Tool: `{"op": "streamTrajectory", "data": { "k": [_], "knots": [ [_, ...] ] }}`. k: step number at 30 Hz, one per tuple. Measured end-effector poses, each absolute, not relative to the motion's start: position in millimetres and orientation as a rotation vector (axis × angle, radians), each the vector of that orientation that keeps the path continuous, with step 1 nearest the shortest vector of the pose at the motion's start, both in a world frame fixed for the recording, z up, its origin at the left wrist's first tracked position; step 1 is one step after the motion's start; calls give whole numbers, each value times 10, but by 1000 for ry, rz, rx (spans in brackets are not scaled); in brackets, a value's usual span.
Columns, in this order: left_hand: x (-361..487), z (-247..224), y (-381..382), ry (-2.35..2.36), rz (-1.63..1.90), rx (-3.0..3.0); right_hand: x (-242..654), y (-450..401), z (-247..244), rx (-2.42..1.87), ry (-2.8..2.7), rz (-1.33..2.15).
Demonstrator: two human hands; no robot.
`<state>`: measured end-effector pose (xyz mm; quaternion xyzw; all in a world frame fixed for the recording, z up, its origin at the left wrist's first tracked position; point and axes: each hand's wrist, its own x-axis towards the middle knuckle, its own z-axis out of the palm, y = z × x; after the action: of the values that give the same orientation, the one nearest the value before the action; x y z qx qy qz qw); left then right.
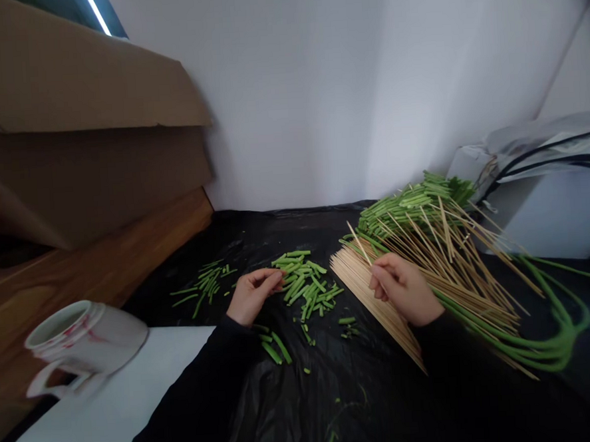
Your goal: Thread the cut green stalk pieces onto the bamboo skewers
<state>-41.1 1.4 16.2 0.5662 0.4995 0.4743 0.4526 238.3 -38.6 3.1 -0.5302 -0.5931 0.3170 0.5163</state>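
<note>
Right hand (402, 289): thumb and fingers pinch a thin wooden stick (359, 244), whose long axis runs from the fingertips away from the person and slightly leftward. Left hand (255, 293) has thumb and forefinger drawn close; whether they meet or hold anything, I cannot tell. Just beyond and to the right of its fingertips lie the cut green pieces (306, 285), between the two hands, with the left clearly nearer. Below the right hand, a flat bundle of sticks (353, 277) slants from far left to near right. Past that hand, farther off, sits a green heap (418, 200); left of the left hand lies a smaller scatter of thin pieces (206, 283).
</note>
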Motion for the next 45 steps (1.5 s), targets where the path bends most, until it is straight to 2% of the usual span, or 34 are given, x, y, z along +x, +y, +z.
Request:
{"op": "streamTrajectory", "data": {
  "k": [4,8,10,15,18,24,31,45],
  "knots": [
    [-477,116,61,1276,1127,1448,2380,-395,106,-1108,-1249,1050],
    [-451,75,64,1281,1117,1526,2374,-433,149,-1145,-1384,1056],
    [-430,62,54,1299,1128,1589,2342,-466,144,-1228,-1528,846],
    [-406,27,21,1324,1085,1916,2198,-577,51,-1403,-1896,17],
    [-390,-9,2,1254,974,2112,2127,-621,-14,-1446,-2091,-136],
    [-363,-112,7,1229,818,2420,2063,-633,-98,-1463,-2184,-231],
    [-347,-152,-7,1498,670,2622,2010,-657,-134,-1429,-2214,-251],
    [-298,-227,14,1488,719,2605,1953,-686,-153,-1348,-2157,-176]
  ]
}}
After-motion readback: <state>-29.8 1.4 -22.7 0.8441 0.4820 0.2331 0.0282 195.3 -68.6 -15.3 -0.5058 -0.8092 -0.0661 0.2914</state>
